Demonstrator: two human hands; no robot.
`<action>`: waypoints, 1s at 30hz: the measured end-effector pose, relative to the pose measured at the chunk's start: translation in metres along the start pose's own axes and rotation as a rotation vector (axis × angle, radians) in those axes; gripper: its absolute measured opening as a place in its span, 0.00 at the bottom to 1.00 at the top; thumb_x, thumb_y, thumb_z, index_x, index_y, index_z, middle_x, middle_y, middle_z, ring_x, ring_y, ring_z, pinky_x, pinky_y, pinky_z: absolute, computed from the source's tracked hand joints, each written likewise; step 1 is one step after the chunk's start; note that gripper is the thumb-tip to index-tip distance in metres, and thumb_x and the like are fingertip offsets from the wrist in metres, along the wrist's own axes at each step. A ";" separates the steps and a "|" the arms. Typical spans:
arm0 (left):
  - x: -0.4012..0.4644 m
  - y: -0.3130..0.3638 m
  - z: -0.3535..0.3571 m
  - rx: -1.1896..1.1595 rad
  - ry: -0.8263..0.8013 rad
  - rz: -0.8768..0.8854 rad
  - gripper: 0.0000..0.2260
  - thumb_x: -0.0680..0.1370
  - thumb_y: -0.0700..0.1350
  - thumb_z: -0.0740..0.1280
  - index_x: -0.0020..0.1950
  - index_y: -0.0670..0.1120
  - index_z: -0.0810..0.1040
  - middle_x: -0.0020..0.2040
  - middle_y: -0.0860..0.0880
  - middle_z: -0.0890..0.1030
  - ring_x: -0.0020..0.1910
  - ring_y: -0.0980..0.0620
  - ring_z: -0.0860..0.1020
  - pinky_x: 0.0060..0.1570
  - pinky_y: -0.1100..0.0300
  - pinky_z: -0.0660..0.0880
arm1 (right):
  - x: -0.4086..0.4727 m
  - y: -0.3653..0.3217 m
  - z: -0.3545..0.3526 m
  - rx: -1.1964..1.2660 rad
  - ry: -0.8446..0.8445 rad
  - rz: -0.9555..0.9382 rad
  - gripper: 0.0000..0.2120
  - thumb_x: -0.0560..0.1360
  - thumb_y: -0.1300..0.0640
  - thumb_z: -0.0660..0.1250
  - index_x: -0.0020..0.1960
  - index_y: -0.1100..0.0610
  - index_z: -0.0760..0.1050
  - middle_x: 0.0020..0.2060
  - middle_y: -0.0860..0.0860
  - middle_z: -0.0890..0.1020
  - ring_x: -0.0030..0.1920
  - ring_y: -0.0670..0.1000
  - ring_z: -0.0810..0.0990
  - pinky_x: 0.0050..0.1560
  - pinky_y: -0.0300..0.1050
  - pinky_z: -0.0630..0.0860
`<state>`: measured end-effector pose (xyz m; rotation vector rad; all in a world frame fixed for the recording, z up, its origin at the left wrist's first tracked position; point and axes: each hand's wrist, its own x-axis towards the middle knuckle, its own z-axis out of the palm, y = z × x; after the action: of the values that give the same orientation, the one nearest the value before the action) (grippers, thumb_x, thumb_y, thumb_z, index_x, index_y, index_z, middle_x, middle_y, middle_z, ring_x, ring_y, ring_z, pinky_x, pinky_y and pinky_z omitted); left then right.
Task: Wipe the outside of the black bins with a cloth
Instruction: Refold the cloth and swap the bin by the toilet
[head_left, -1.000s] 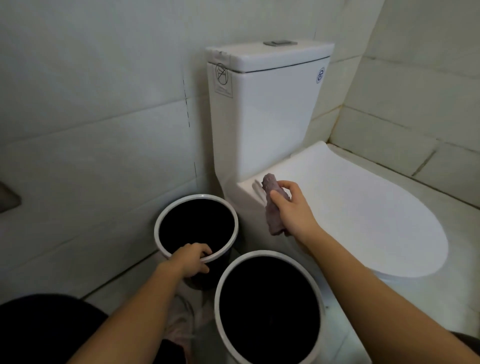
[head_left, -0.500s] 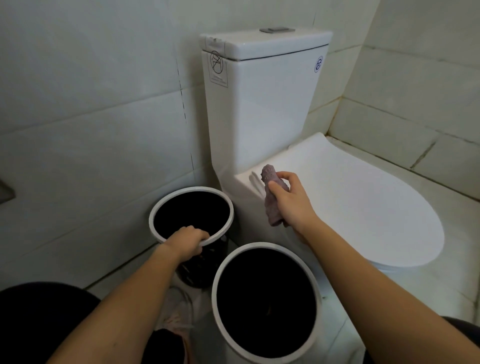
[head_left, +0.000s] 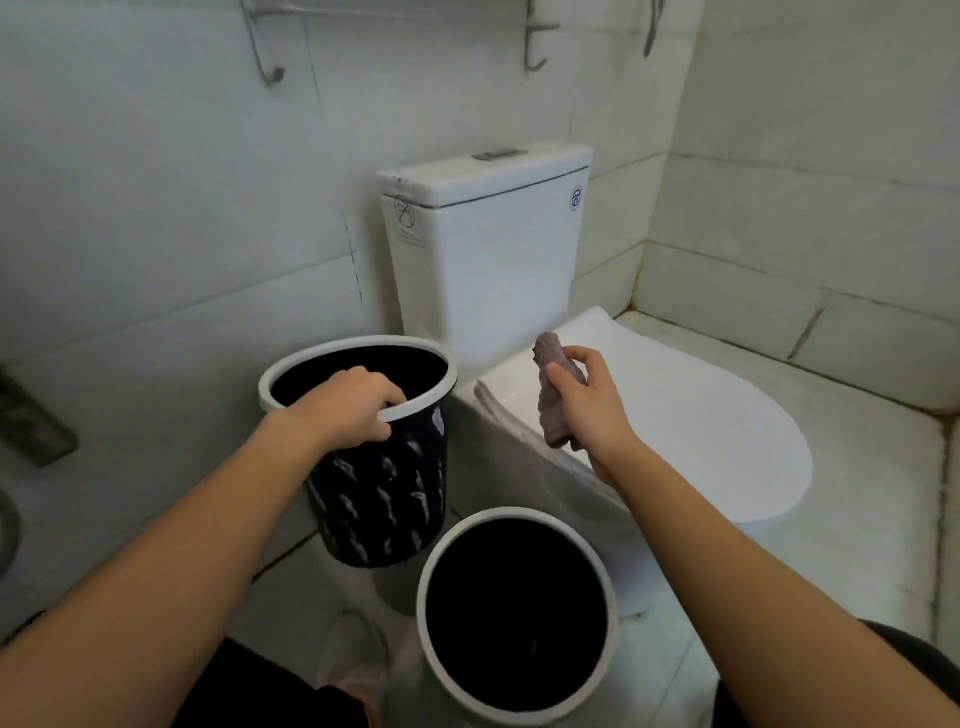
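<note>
Two black bins with white rims are in view. My left hand (head_left: 349, 410) grips the near rim of the far bin (head_left: 384, 493), which hangs lifted off the floor and shows white marks on its black side. The second bin (head_left: 514, 613) stands on the floor below, seen from above with only its rim and dark inside showing. My right hand (head_left: 587, 410) holds a bunched mauve cloth (head_left: 553, 395) over the left edge of the toilet lid, apart from both bins.
A white toilet (head_left: 675, 431) with closed lid and its cistern (head_left: 488, 249) stands right of the bins. Tiled walls close in on the left and right. Metal hooks (head_left: 270, 57) hang on the wall above. A pale shoe (head_left: 353, 660) rests on the floor below.
My left hand has lifted the far bin off the floor, so its marked side now shows. The view has tilted up. My right hand still holds the cloth over the toilet lid.
</note>
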<state>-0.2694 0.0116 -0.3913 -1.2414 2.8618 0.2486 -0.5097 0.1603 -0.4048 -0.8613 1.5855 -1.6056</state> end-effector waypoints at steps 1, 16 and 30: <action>-0.004 0.009 -0.014 0.015 0.005 0.012 0.14 0.69 0.41 0.69 0.49 0.58 0.82 0.41 0.53 0.81 0.46 0.48 0.75 0.45 0.53 0.74 | -0.004 -0.007 -0.005 0.012 0.009 -0.021 0.07 0.80 0.56 0.60 0.57 0.49 0.67 0.29 0.54 0.76 0.21 0.51 0.68 0.20 0.36 0.62; -0.028 0.125 -0.158 0.032 0.174 0.273 0.18 0.69 0.40 0.70 0.53 0.59 0.83 0.29 0.68 0.78 0.35 0.71 0.74 0.27 0.73 0.65 | -0.039 -0.052 -0.053 -0.005 0.151 -0.220 0.08 0.80 0.54 0.63 0.57 0.43 0.70 0.35 0.53 0.79 0.29 0.49 0.74 0.25 0.44 0.69; 0.052 0.194 -0.224 -0.020 0.233 0.444 0.16 0.71 0.44 0.74 0.56 0.60 0.82 0.31 0.73 0.77 0.35 0.68 0.76 0.36 0.65 0.67 | -0.026 -0.076 -0.106 -0.103 0.417 -0.381 0.12 0.75 0.47 0.65 0.56 0.35 0.72 0.41 0.46 0.83 0.36 0.50 0.81 0.35 0.50 0.80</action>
<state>-0.4342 0.0703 -0.1470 -0.6560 3.3170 0.1414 -0.5884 0.2382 -0.3312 -0.9727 1.8844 -2.0928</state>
